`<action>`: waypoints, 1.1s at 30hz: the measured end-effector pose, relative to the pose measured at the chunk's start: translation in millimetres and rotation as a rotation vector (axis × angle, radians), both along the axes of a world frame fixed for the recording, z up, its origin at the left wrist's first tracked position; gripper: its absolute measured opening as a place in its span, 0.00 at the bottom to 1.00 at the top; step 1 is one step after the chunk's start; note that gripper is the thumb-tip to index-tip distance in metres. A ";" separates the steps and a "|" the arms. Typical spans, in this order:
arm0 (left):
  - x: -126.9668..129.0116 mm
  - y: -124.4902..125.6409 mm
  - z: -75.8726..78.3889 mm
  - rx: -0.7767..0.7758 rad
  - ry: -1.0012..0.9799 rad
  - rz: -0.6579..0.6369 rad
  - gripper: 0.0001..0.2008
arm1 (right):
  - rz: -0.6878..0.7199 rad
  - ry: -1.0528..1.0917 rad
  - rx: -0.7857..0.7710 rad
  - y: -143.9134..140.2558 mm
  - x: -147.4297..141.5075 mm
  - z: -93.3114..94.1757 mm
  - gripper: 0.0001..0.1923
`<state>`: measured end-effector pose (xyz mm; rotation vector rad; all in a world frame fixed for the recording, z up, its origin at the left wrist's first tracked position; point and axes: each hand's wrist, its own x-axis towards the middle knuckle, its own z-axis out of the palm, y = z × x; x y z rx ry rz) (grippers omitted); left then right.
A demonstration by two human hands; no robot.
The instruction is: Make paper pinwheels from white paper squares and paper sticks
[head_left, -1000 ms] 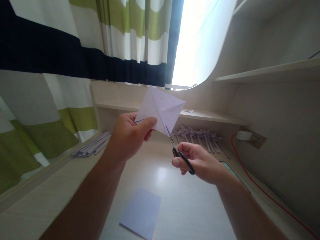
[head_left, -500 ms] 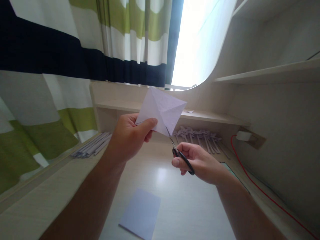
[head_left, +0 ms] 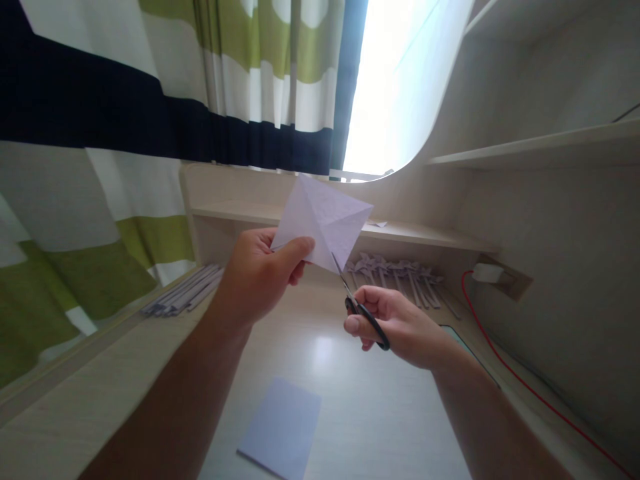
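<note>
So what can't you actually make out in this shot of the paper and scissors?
Head view only:
- Scissors: handles hidden inside the right hand; blade tips meet the paper, cut depth unclear.
- Paper's lower left corner: covered by the left hand.
- Pinwheels at the back: too small to count.
- Red cable: cut off by the lower right edge.

Blown-out window (head_left: pixel 395 87) backlight; dim foreground, edges bent by wide-angle distortion.

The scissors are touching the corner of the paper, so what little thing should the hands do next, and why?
Probably close the scissors a little, snipping along the crease. The right hand has the blade tips at the lower corner of the creased paper square, and the left hand pinches the paper's other corner, holding it up above the desk.
</note>
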<state>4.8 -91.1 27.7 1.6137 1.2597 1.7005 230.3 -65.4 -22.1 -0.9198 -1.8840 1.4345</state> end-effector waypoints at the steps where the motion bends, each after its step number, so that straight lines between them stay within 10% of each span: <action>1: 0.0 0.1 -0.1 -0.001 -0.001 0.000 0.16 | -0.002 -0.001 0.001 0.0 0.0 -0.2 0.22; 33: 0.5 3.1 -1.8 -0.031 0.016 -0.064 0.15 | -0.050 0.021 0.034 -3.7 -1.2 4.3 0.20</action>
